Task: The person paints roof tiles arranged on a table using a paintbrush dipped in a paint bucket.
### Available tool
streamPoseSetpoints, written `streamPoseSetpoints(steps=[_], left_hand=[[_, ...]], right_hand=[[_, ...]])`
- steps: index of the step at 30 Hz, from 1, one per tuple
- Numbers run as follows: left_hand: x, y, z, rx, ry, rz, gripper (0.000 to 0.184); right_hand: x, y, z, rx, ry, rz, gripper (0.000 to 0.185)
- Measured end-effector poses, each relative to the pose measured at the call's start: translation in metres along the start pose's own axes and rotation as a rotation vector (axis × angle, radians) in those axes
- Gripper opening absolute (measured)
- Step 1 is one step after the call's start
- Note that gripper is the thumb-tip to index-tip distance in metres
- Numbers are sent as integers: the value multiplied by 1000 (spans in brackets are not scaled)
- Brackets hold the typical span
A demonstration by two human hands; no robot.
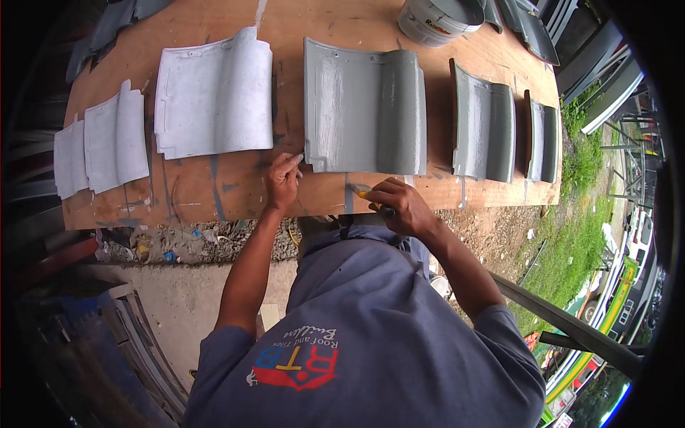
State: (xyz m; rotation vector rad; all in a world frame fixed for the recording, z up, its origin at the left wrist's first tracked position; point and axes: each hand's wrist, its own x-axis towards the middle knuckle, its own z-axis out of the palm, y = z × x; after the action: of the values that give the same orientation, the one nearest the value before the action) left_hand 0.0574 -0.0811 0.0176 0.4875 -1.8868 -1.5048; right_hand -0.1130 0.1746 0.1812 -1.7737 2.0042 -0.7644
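A grey-coated roof tile (360,107) with a glossy, wet-looking face lies in front of me on the wooden table. At its lower left corner, the curled fingers of my left hand (283,182) meet the edge. Just below the tile, my right hand (401,207) is closed around a paintbrush (362,194). Only a small yellow part of the brush shows clearly; the fingers hide most of it. Left of the grey tile lies a whitish, uncoated roof tile (212,100).
More whitish tiles (116,139) lie further left. Grey-coated tiles (484,128) stand to the right. A paint bucket (435,25) sits at the far side of the wooden table (285,18). Beyond its near edge are gravel and a metal bar (564,321).
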Motion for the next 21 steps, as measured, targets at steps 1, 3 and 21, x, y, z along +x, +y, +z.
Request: streamPoseSetpoints(steps=[1, 3, 21], left_hand=[[0, 0, 1, 16, 9, 16, 20], [-1, 1, 3, 26, 5, 11, 20], [-9, 21, -17, 865, -246, 322, 21]], right_hand=[[2, 2, -4, -30, 38, 40, 39], [4, 5, -9, -59, 99, 79, 37], [-146, 17, 49, 1025, 1712, 856, 25]])
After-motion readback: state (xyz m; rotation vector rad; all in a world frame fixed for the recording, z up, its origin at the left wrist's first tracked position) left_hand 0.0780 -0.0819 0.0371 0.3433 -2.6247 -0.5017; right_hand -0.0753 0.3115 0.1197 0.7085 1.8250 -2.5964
